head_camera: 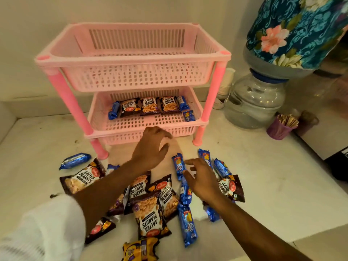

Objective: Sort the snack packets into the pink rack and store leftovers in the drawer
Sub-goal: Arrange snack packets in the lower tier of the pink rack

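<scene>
- Head view: a two-tier pink rack point(131, 59) stood on a pale counter point(263, 185) against the wall.
- Its upper basket point(135, 80) showed nothing inside, while the lower basket point(145, 125) held a row of three salted peanut packets point(149, 108) along its back, with blue biscuit packets point(114, 110) at either end of that row and one more blue one nearer the right front corner.
- The left hand point(150, 147) hovered just in front of the lower basket, fingers loosely spread and curved downward, holding nothing.
- The right hand point(202, 179) reached over the pile on the counter with fingers relaxed and spread; its forefinger lay just beside a blue packet point(178, 165) that stood apart from the heap, but actual touch could not be told.
- The loose heap of snack packets point(150, 210) lay on the counter before the rack: dark peanut packets in the middle and left, blue biscuit packets mostly to the right, and a yellow packet point(140, 250) at the bottom edge.
- One blue packet point(75, 160) lay by itself near the rack's front left leg.
- A white sleeve point(43, 228) covered the left forearm.
- To the right stood a clear water dispenser point(254, 102) under a floral cloth point(293, 31), and a purple cup of sticks point(281, 127) near it.
</scene>
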`<state>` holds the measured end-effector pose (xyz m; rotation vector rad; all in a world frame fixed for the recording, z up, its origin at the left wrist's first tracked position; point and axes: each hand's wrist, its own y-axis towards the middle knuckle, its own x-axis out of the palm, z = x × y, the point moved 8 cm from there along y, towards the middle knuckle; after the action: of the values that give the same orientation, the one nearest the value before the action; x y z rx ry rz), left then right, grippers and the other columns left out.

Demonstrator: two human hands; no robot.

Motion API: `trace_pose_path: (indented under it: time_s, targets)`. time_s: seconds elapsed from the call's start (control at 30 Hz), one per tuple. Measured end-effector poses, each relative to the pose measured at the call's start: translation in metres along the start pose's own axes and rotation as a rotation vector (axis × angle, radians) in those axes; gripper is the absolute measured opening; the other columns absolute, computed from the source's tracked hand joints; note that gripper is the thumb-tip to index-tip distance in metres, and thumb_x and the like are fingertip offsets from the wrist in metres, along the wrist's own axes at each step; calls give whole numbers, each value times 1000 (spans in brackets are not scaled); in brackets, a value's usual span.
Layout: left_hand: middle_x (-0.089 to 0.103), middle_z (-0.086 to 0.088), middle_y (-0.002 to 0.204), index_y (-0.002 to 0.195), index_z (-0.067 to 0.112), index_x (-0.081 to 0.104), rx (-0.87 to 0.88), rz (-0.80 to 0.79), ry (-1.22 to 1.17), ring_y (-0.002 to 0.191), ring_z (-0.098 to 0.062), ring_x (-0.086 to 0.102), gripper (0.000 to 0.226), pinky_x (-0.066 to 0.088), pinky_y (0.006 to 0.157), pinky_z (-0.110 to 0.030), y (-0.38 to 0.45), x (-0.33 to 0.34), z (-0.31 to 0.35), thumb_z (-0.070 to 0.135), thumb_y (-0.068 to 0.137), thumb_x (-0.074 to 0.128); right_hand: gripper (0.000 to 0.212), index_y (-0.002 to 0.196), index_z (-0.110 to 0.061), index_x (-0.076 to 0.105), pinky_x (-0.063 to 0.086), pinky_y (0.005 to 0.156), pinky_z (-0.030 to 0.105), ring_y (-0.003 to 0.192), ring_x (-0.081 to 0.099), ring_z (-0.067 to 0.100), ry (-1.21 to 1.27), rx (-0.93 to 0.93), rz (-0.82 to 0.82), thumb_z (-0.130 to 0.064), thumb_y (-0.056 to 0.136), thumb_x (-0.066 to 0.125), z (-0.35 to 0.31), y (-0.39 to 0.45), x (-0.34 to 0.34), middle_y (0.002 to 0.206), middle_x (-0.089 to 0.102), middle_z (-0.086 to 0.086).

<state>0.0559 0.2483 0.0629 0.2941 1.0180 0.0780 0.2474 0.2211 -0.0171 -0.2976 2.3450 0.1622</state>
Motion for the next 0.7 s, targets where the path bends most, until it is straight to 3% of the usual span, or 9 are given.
trace_pose_path:
  time_s: [0.07,0.17,0.33,0.47,0.57,0.7]
  targets:
    - [57,7,108,114,30,63,-39,-77,-5,111,-15,42,24,35,88,-26,-34,12,-12,27,90,64,42,131,-24,61,52,92,30,113,61,15,-60,-12,-45,-36,92,65,-4,-11,12,128,58,-3]
    - [61,7,104,114,30,65,-142,-200,-19,110,-18,48,24,43,89,-31,-77,31,-35,38,91,62,48,132,-22,60,47,98,32,121,53,22,-158,-48,-50,-40,87,67,-11,-27,25,129,55,1]
    - [67,0,118,131,25,60,-130,-375,110,114,-21,54,63,46,94,-37,-109,54,-40,69,88,46,78,146,-16,38,42,105,41,129,43,35,-285,148,-38,-49,83,70,2,-39,33,141,40,15]
    - [61,-7,130,138,24,52,-221,-500,189,125,-29,47,73,45,98,-41,-108,68,-34,72,84,47,80,144,-10,36,47,99,40,125,49,37,-214,223,-73,-41,81,75,14,-44,35,135,44,20]
    - [65,-11,116,118,22,61,-253,-589,250,116,-32,52,59,47,85,-39,-103,78,-25,68,83,51,74,138,-11,41,51,91,38,116,57,35,-132,271,-57,-36,80,78,20,-38,26,130,51,17]
    - [63,-9,121,123,21,59,-363,-570,124,115,-28,53,57,47,84,-35,-97,79,-21,59,80,66,76,139,-11,38,52,76,33,99,63,26,-40,301,-76,-31,77,77,24,-34,19,118,60,11]
